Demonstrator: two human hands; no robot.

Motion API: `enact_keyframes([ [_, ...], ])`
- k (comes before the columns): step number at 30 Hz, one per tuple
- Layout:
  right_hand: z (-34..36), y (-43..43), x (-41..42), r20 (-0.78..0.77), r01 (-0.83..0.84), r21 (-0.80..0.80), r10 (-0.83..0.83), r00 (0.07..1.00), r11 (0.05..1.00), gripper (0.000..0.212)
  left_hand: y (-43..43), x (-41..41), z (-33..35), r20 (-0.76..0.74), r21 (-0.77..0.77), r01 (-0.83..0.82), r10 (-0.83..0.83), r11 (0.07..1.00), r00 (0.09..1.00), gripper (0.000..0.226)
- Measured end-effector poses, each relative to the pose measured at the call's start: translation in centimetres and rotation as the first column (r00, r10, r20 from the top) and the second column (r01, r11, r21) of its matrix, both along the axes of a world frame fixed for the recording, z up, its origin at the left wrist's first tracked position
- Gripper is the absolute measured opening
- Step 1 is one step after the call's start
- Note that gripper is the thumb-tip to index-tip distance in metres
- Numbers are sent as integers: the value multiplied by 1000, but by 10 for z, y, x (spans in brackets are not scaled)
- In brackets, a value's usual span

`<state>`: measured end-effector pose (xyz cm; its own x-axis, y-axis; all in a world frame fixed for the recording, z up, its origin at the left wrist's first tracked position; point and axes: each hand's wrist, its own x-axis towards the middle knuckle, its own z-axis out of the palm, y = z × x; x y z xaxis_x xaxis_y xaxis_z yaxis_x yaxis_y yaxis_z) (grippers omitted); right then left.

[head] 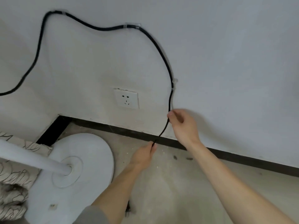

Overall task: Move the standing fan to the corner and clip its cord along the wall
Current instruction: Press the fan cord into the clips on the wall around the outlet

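The white standing fan's round base (87,152) and pole (32,160) stand on the floor near the wall corner at lower left. Its black cord (103,28) runs along the white wall through three clear clips: one at top left (62,12), one at top middle (132,25), one on the right (173,84). Below the right clip, my right hand (182,125) pinches the cord against the wall. My left hand (144,155) grips the same cord lower down, near the dark skirting. The cord's plug (127,210) lies on the floor under my left forearm.
A white wall socket (127,99) sits between the cord loop and the skirting (226,155). A patterned fabric (14,183) lies at the far left beside the fan base. The concrete floor (186,183) is dusty with small debris.
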<state>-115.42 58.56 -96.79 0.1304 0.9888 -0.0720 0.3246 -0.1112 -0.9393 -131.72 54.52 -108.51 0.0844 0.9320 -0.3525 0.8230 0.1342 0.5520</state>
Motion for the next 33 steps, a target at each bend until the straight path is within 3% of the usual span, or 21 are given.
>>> enact_keyframes([
  [3, 0, -5, 1, 89, -43, -91, 51, 995, 995, 27, 7, -14, 9, -164, 118, 129, -108, 985, 980, 40],
  [9, -24, -3, -25, 119, -52, -172, 73, 990, 984, 17, 41, -51, 30, -418, 144, 299, -216, 943, 882, 45],
  [13, -34, 3, -42, 65, -48, -246, 66, 996, 968, 13, 47, -71, 33, -487, 134, 361, -256, 923, 835, 45],
  [17, -44, 17, -58, 60, -6, -237, 21, 998, 971, 21, 57, -86, 36, -421, 174, 358, -260, 917, 869, 45],
  [21, -48, 29, -75, 78, 115, -176, -103, 992, 978, 23, 60, -112, 32, -242, 235, 214, -156, 948, 958, 41],
  [27, -54, 31, -93, 10, 258, -172, -260, 966, 951, 22, 63, -131, 17, -101, 292, 44, -15, 955, 995, 34],
  [33, -61, 34, -88, -13, 255, -299, -271, 962, 920, 23, 70, -120, 9, -174, 354, 56, 7, 933, 985, 37],
])
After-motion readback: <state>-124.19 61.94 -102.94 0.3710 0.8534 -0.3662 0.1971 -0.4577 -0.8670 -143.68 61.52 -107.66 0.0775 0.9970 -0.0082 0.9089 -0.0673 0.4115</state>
